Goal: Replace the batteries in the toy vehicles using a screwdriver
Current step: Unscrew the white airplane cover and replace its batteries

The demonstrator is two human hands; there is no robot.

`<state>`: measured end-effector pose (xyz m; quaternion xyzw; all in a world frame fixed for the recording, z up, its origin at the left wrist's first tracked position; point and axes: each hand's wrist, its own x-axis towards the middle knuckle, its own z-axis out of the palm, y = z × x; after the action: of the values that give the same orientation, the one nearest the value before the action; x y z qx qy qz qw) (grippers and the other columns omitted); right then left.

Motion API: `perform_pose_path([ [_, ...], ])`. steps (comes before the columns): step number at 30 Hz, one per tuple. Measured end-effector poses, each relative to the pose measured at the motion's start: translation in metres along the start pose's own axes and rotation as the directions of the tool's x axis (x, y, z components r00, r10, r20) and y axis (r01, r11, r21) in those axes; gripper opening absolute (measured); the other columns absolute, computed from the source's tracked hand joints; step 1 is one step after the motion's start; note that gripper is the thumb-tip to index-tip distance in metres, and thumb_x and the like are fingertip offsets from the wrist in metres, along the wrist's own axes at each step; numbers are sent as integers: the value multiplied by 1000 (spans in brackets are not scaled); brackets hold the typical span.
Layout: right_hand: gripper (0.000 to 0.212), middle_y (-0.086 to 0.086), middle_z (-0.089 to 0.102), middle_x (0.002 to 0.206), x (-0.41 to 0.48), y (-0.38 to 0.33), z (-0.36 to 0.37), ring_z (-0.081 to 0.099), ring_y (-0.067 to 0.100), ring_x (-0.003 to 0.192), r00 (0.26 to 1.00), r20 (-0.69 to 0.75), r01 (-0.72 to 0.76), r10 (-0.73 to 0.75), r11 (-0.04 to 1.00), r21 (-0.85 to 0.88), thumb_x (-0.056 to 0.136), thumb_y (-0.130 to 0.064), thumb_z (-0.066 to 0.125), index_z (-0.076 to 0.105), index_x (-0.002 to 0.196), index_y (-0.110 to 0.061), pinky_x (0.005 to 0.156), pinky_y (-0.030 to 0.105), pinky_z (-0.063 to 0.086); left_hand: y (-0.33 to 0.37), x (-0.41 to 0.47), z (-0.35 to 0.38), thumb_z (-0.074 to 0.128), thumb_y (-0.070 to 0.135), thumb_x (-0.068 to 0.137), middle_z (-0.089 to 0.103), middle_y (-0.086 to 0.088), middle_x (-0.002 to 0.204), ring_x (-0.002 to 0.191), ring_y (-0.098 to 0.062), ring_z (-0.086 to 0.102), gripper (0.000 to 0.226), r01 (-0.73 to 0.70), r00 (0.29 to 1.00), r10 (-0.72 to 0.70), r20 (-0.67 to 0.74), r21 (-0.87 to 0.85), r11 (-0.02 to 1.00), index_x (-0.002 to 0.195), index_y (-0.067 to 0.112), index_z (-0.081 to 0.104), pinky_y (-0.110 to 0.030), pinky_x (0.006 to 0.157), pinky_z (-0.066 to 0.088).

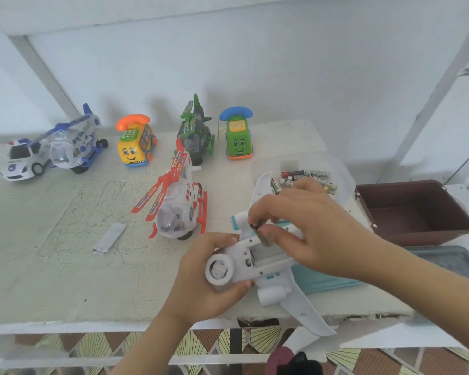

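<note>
Grips plane point(257, 266) by its round nose with left hand point(201, 269), fingers curled beneath, thumb on top. Holds it belly-up above near edge of table point(65, 266), one wing reaching past that edge. Pinches battery point(256, 226) between thumb and forefinger of right hand point(303, 226), remaining fingers loosely curled. Has battery at far end of open compartment point(260, 251) in plane's belly, just right of left-hand grip; seating in compartment not discernible. Behind right hand: clear tub point(344, 174) with spare cells point(295, 175). Left of plane: red helicopter point(179, 207), then white strip point(110, 238) flat on table. Right: brown box point(414, 212), apart from plane.
</note>
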<state>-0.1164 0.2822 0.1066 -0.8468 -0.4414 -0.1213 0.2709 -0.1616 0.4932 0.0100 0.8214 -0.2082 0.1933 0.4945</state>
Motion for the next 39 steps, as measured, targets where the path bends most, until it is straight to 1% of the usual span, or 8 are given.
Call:
perform_pose_path([
  [4, 14, -24, 57, 76, 3, 12, 3, 53, 4, 78, 985, 155, -86, 74, 994, 72, 84, -28, 54, 65, 93, -28, 94, 28, 27, -5, 7, -4, 82, 40, 63, 64, 16, 94, 82, -5, 62, 50, 54, 999, -54, 7, 8, 999, 106, 27, 60, -16, 72, 45],
  [9, 12, -27, 40, 61, 11, 15, 10, 37, 0, 66, 985, 174, 17, -4, 997, -73, 83, -27, 53, 63, 89, -29, 88, 27, 26, -7, 9, -6, 82, 38, 64, 65, 16, 99, 88, -3, 63, 50, 30, 1000, -30, 0, 24, 999, 109, 26, 62, -14, 77, 45],
  [13, 24, -10, 55, 57, 13, 13, 11, 52, 14, 64, 980, 184, 117, -80, 972, -204, 84, -30, 42, 66, 83, -28, 90, 32, 27, -5, 8, -5, 82, 36, 64, 64, 18, 102, 91, 0, 62, 50, 34, 999, -34, -4, 35, 999, 108, 24, 62, -11, 79, 44],
  [19, 30, -8, 63, 78, 10, 18, 15, 56, 18, 70, 951, 181, 295, -249, 908, -299, 87, -21, 44, 73, 81, -29, 83, 39, 36, -8, 6, -5, 82, 31, 66, 69, 3, 108, 96, -10, 65, 51, 15, 1000, -15, -4, 29, 999, 111, 14, 63, -23, 81, 50],
  [23, 19, -6, 61, 74, 12, 22, 20, 53, 18, 65, 941, 216, 315, -261, 908, -276, 82, -17, 60, 74, 80, -29, 74, 34, 34, -7, 6, -4, 82, 32, 67, 68, 3, 107, 96, -10, 65, 52, 4, 1000, -4, -2, 42, 999, 111, 10, 64, -23, 81, 49],
  [28, 26, -9, 66, 71, 4, 24, 25, 57, 18, 64, 937, 244, 309, -251, 921, -238, 83, -15, 50, 74, 83, -25, 67, 32, 39, -8, 6, -4, 81, 32, 67, 68, 3, 107, 95, -11, 65, 54, -2, 1000, 3, -6, 40, 999, 114, 18, 59, -24, 80, 50],
  [32, 22, -7, 61, 73, 1, 25, 24, 53, 18, 65, 928, 253, 340, -274, 901, -271, 75, -12, 61, 76, 85, -26, 65, 30, 26, -7, 6, -4, 81, 31, 66, 66, 8, 103, 92, -8, 64, 53, -3, 1000, 4, -15, 44, 999, 113, 19, 60, -19, 79, 48],
  [39, 15, -7, 54, 76, -4, 22, 27, 47, 17, 67, 936, 254, 322, -242, 879, -352, 72, -15, 67, 73, 76, -28, 65, 32, 25, -7, 6, -3, 81, 31, 65, 64, 11, 97, 85, -9, 63, 51, -7, 1000, 8, -22, 55, 998, 110, 19, 60, -19, 75, 48],
])
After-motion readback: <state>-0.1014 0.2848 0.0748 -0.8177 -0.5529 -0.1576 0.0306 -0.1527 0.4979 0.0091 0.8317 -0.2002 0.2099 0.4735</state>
